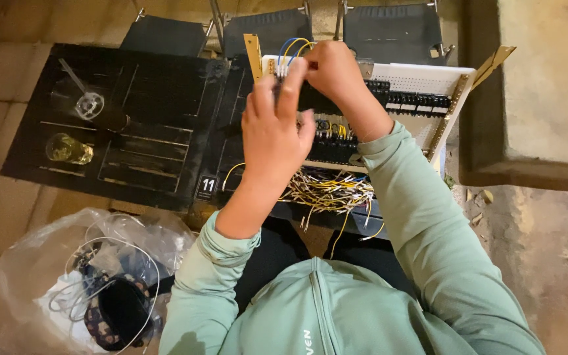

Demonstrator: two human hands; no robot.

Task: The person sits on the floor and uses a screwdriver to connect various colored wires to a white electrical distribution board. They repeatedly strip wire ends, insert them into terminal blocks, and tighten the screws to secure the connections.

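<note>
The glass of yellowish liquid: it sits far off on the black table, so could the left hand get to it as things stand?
Probably yes: the left hand is up at the wiring panel, and only bare black table lies between it and the glass.

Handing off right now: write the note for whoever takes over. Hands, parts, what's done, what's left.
Left hand: raised over the panel, fingers spread at its top left corner; whether it grips anything can't be seen.
Right hand: fingers pinched at the same corner, by the blue and yellow wires.
Parts: loose wire pile at the panel's near edge; black terminal blocks in a row along the top.
Done: a few wires rise from the top left corner.
Left: the pile remains loose.
</note>
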